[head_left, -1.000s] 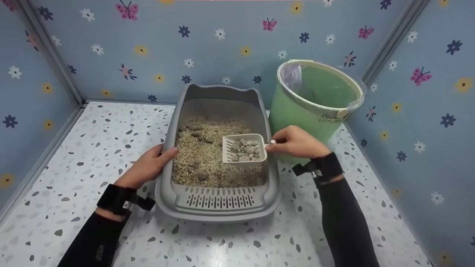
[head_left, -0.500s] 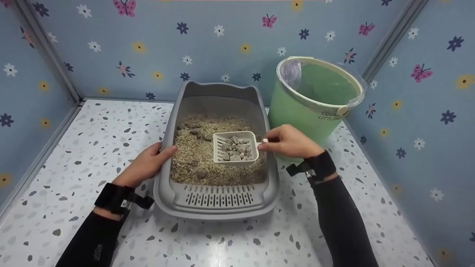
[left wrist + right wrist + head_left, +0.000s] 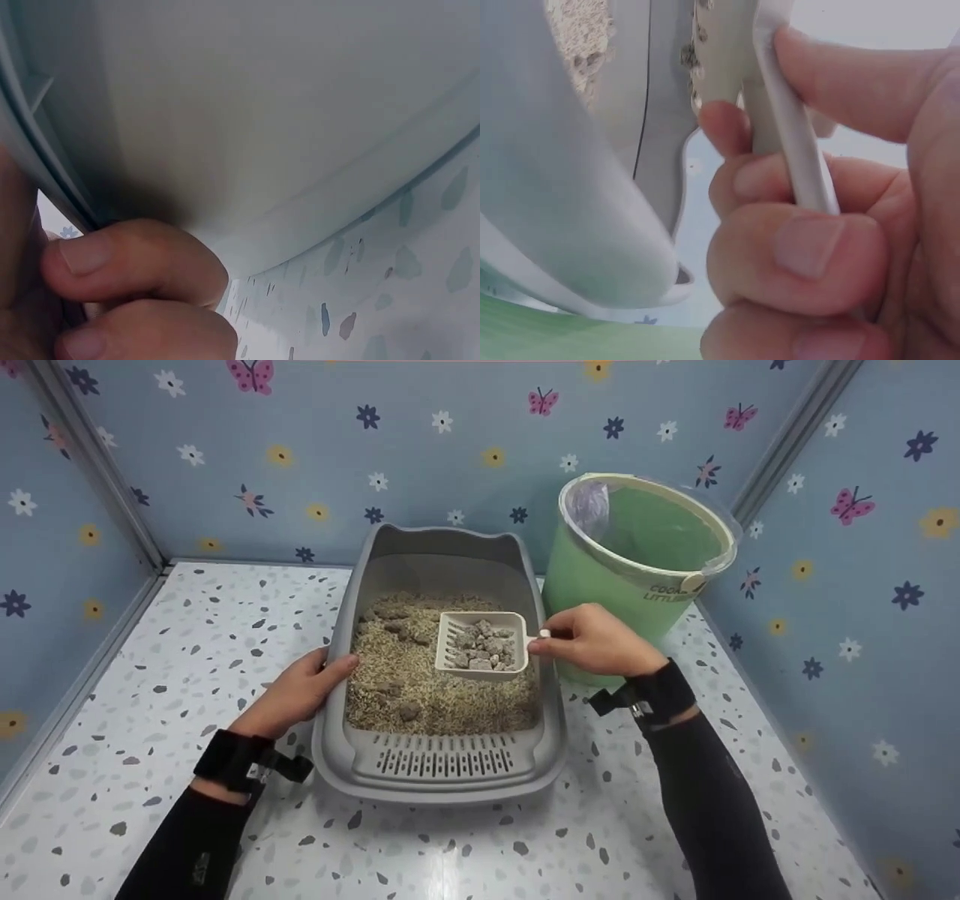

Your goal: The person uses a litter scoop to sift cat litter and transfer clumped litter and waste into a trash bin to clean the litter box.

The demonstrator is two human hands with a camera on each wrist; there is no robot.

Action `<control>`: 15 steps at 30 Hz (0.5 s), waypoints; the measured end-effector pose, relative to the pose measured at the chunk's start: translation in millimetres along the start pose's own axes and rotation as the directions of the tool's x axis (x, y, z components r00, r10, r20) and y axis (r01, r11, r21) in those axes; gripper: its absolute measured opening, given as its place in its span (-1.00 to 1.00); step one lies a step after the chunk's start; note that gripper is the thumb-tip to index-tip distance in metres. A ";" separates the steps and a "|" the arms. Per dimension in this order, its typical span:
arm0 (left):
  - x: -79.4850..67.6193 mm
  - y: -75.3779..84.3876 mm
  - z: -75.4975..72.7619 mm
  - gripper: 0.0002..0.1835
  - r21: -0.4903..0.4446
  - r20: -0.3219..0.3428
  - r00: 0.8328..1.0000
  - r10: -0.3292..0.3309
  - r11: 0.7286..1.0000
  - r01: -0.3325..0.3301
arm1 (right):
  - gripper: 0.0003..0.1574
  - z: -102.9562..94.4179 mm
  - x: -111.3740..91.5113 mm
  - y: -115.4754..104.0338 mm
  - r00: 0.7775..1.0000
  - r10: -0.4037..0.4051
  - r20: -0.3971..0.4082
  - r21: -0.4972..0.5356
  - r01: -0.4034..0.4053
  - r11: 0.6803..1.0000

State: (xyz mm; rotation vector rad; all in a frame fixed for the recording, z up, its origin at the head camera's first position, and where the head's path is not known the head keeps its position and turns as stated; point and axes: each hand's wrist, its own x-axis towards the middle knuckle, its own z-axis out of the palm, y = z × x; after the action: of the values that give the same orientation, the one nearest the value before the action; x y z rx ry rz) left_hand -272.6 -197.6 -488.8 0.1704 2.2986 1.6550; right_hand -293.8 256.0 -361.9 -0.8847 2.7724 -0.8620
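Observation:
A grey litter box (image 3: 442, 789) stands on the speckled surface, with tan pellet litter (image 3: 405, 675) and several darker clumps inside. My left hand (image 3: 300, 694) grips the box's left rim, thumb over the top; in the left wrist view its curled fingers (image 3: 150, 262) lie under the rim. My right hand (image 3: 592, 641) holds a white litter scoop (image 3: 486, 673) by its handle, over the right part of the litter. Greyish clumps (image 3: 484, 645) fill the scoop, which looks roughly level. In the right wrist view, curled fingers (image 3: 795, 255) and thumb wrap the scoop handle (image 3: 799, 150).
A green bin (image 3: 615, 592) with a clear liner stands behind my right hand, close to the box's right side. Blue flower-patterned panels (image 3: 435, 450) close off the back and both sides. The speckled surface (image 3: 187, 660) extends left and in front of the box.
The right hand moved the loaded scoop left over the litter, then slightly back right and farther from me. My left hand keeps its hold on the rim.

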 end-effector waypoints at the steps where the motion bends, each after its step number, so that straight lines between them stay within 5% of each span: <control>1: 0.5 0.1 0.6 -0.16 0.000 0.003 1.000 0.001 1.000 -0.001 | -0.49 -2.1 -0.9 -2.5 1.000 0.008 -0.004 -0.007 -0.008 1.000; 15: -0.9 -0.2 0.2 0.12 0.022 -0.004 1.000 -0.019 1.000 0.020 | -0.26 -52.0 -5.3 -34.6 0.995 0.090 -0.052 -0.076 -0.094 0.993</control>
State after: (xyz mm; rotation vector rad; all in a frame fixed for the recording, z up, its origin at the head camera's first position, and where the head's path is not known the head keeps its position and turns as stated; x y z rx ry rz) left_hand -271.6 -197.7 -488.9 0.1490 2.3148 1.6229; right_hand -285.7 261.1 -300.0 -0.7500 2.8811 -0.7752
